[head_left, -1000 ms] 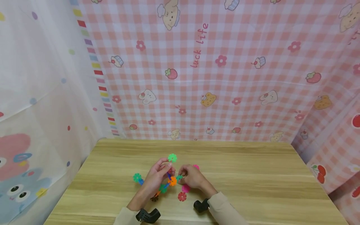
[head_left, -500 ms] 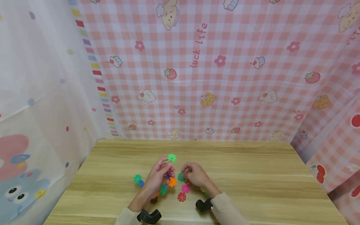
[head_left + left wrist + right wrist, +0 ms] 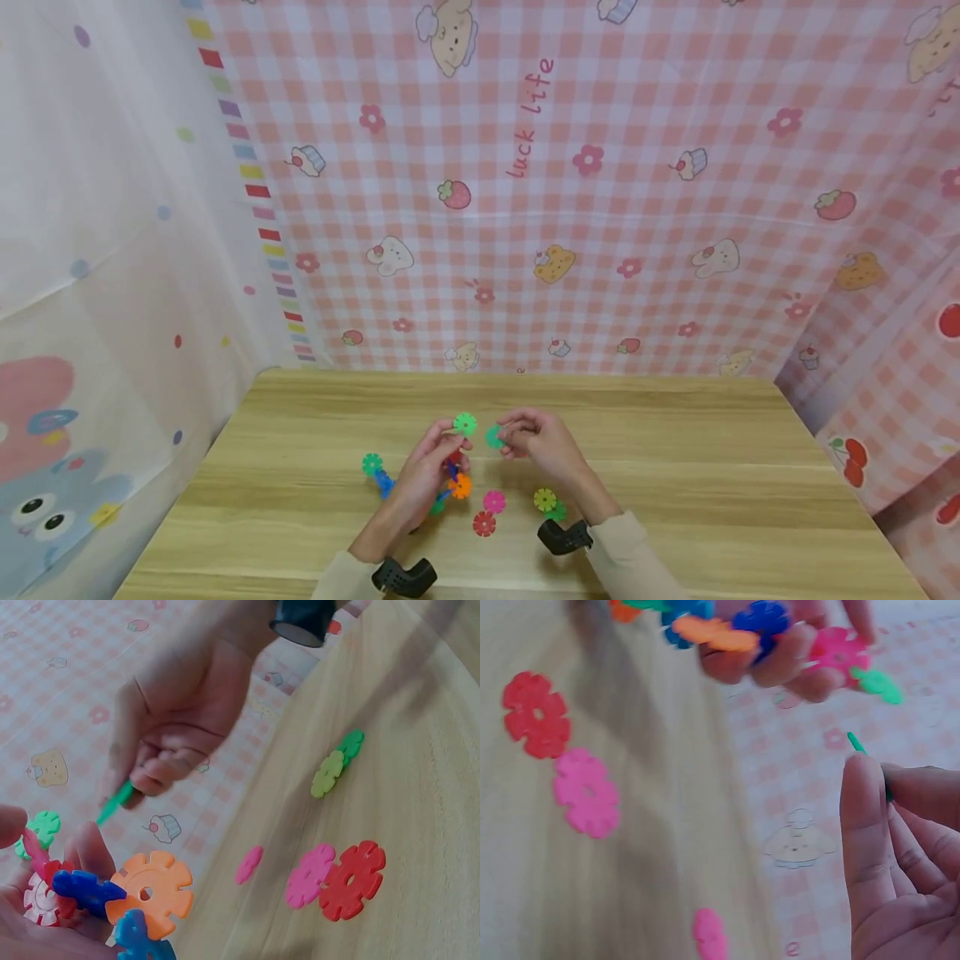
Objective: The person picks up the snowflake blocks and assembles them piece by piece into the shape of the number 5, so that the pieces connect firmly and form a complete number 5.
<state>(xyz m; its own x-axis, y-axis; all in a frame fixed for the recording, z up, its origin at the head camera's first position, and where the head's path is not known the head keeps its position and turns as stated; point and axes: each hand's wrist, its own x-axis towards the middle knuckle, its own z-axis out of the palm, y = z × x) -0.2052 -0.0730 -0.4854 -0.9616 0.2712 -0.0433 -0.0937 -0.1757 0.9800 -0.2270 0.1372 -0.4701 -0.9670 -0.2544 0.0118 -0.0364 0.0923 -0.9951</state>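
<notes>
My left hand [image 3: 426,475] holds a chain of interlocking flower-shaped plastic discs. Its light green disc [image 3: 465,424] sticks out past the fingertips, close to a pink disc [image 3: 840,649]. Further along come a dark blue disc [image 3: 88,891] and an orange disc [image 3: 154,894]. The chain's other end, with a green disc [image 3: 372,464], shows left of the wrist; the palm hides part of it. Between thumb and fingers my right hand [image 3: 547,442] pinches a single green disc [image 3: 495,436], edge-on in both wrist views. A gap separates this disc from the chain.
On the wooden table [image 3: 690,467] lie a pink disc [image 3: 494,502] and a red disc [image 3: 484,523], touching. Further right, a yellow-green disc [image 3: 545,499] adjoins a green one [image 3: 557,511]. Another pink disc [image 3: 249,865] lies apart. A checked curtain [image 3: 637,108] hangs behind the table.
My right hand has moved away from beside the orange disc, up and to the right, with the green disc. The yellow-green and green pair now shows from under the forearm. The left hand barely shifts.
</notes>
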